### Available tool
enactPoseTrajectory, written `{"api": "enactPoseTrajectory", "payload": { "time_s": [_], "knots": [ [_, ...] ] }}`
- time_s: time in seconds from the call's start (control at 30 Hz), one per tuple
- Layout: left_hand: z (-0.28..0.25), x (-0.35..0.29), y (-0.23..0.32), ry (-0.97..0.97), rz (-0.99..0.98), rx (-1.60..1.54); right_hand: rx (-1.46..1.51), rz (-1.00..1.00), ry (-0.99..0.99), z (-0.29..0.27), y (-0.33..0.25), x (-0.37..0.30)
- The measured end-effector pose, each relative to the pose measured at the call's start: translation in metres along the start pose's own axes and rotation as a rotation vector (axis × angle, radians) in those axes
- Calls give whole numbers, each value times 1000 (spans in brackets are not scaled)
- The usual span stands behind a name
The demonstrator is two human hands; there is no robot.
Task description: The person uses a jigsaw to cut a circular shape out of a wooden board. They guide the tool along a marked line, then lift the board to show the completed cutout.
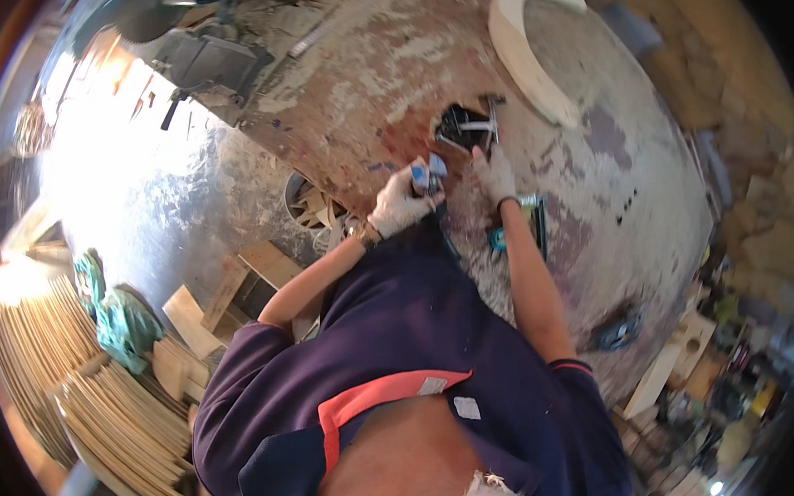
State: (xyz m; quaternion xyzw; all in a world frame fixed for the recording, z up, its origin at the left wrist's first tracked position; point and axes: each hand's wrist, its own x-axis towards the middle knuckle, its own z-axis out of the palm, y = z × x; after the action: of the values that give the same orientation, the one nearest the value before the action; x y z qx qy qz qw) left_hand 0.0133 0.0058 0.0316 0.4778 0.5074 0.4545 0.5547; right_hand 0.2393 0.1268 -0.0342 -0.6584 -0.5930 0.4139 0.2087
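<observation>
My left hand (402, 200), in a pale glove, is closed round a small blue-and-white object (436, 166) whose kind I cannot make out. To its right, my gloved right hand (496, 175) has its fingers drawn together against the near end of a T-shaped metal tool (486, 124). Whether the fingers grip that tool is unclear. Beside the tool lies a black object (454, 126) with metal parts on the worn worktable (370, 92). A teal-and-black tool (535, 222) lies next to my right wrist.
A curved pale wooden piece (527, 60) lies at the table's far side. A miter saw (148, 14) stands far left. Below the left edge are a bucket of offcuts (297, 185) and stacked wood strips (123, 422). A dark power tool (617, 330) sits near right.
</observation>
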Motion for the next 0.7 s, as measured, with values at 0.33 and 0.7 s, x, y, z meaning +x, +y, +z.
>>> {"api": "enactPoseTrajectory", "payload": {
  "time_s": [0.33,0.7],
  "knots": [
    [-21,-25,-8,-22,-11,80,502,165,-182,115,-115,84],
    [-38,-10,4,-191,207,98,-655,-5,359,65,-71,42]
  ]
}}
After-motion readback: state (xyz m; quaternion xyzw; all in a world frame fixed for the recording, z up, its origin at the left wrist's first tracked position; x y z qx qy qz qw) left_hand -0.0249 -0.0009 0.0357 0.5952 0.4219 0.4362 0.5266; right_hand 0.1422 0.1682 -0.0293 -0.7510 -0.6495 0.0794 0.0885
